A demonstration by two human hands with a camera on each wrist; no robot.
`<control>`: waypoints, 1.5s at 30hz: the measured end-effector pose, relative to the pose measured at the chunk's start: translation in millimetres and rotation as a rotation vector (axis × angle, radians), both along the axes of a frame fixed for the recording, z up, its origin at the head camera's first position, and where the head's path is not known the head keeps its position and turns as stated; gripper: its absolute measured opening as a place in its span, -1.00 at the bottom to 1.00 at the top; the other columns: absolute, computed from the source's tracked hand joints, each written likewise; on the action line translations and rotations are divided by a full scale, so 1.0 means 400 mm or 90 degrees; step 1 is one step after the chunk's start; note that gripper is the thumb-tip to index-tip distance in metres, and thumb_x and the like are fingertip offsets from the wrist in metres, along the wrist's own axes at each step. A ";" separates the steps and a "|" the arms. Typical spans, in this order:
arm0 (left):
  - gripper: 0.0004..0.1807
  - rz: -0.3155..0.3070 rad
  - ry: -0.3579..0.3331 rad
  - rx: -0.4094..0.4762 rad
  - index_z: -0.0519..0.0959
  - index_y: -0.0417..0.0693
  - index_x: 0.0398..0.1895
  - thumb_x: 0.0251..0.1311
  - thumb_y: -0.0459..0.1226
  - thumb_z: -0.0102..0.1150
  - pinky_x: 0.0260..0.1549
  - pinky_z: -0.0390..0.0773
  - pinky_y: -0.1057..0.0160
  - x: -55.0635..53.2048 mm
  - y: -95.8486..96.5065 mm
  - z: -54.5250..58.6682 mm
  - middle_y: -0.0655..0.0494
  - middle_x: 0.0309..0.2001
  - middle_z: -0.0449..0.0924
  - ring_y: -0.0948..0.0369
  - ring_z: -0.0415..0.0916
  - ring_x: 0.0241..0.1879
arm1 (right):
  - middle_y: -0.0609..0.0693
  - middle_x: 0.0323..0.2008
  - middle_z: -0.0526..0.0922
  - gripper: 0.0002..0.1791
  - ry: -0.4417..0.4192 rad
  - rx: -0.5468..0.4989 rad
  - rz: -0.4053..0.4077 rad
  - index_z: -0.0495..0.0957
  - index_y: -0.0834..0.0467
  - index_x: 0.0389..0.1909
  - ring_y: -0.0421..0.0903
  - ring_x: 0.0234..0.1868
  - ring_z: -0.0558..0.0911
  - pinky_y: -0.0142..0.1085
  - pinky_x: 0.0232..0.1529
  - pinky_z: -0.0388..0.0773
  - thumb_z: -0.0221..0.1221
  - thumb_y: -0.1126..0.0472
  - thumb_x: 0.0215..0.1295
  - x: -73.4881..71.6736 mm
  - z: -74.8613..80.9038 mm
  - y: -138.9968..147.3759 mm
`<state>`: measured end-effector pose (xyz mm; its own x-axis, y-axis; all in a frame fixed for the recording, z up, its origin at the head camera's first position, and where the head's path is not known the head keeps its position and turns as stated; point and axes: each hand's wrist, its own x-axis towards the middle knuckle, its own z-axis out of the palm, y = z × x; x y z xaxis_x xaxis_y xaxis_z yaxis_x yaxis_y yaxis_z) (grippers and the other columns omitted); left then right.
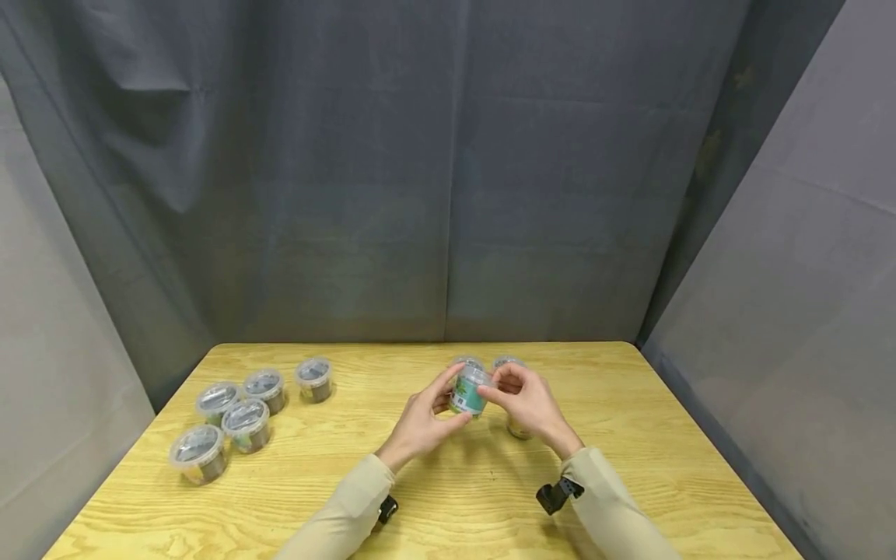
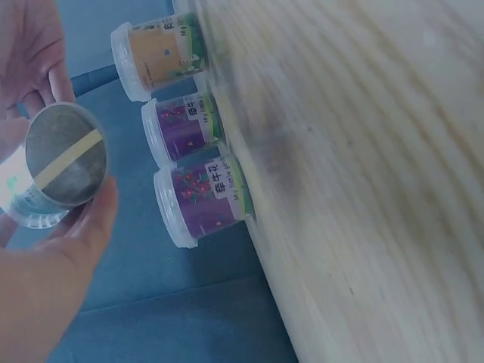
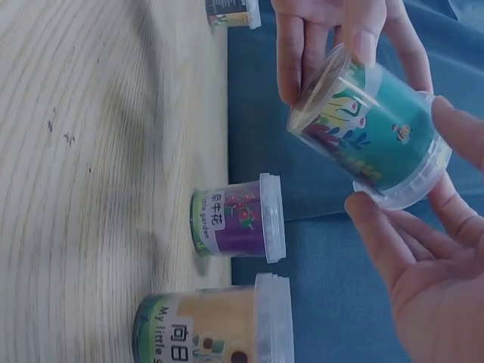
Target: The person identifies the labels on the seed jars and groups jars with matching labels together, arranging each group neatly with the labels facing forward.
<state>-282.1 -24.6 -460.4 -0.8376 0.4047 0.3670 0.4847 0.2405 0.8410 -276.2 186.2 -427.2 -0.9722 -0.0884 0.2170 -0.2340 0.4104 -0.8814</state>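
Note:
A teal plant-pot tub (image 1: pixel 467 395) with a clear lid is held up above the table, tilted. My left hand (image 1: pixel 423 420) grips it round its side near the base. With thumb and fingers, my right hand (image 1: pixel 528 400) pinches the rim of the clear lid (image 3: pixel 412 185), which is on the tub. A tan strip (image 2: pixel 69 159) crosses the tub's grey base in the left wrist view. Beyond the hands stand two purple tubs (image 2: pixel 204 198) and an orange tub (image 2: pixel 162 57), all lidded; in the head view the hands partly cover them.
Several lidded tubs (image 1: pixel 246 424) stand grouped on the left of the wooden table (image 1: pixel 434 505). A dark grey curtain (image 1: pixel 336 171) hangs behind the table's far edge, and a pale grey panel (image 1: pixel 784 311) stands along the right.

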 end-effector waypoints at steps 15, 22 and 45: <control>-0.16 -0.009 0.020 -0.038 0.21 0.24 0.49 0.16 -0.20 0.38 0.15 0.56 0.21 0.000 0.008 0.005 -0.06 0.24 0.51 0.10 0.58 0.12 | -0.05 -0.36 0.62 -0.60 0.006 0.052 0.012 0.46 0.07 -0.43 -0.15 -0.34 0.61 -0.33 -0.37 0.52 0.40 -0.12 0.10 0.014 0.012 0.012; -0.15 -0.029 -0.020 -0.016 0.20 0.33 0.48 0.15 -0.21 0.39 0.14 0.58 0.14 -0.009 0.009 -0.002 -0.12 0.19 0.53 0.08 0.60 0.07 | -0.02 -0.32 0.65 -0.65 -0.007 0.051 0.036 0.49 0.10 -0.37 -0.17 -0.28 0.66 -0.35 -0.33 0.57 0.39 -0.05 0.14 0.009 0.001 0.025; -0.60 -0.096 -0.010 -0.081 0.48 0.30 0.26 0.38 0.00 0.09 -0.08 0.64 0.31 -0.005 0.080 -0.002 0.09 0.23 0.55 0.15 0.65 0.01 | 0.25 0.18 0.57 -0.65 0.005 0.109 0.153 0.49 0.14 -0.43 0.11 0.06 0.66 -0.30 -0.08 0.67 0.46 0.06 0.06 0.030 -0.011 0.166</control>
<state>-284.3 7.3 -461.4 -0.7696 0.5678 0.2922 0.5100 0.2710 0.8164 -264.3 252.7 -431.6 -0.9173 -0.3521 0.1858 -0.3486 0.4850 -0.8020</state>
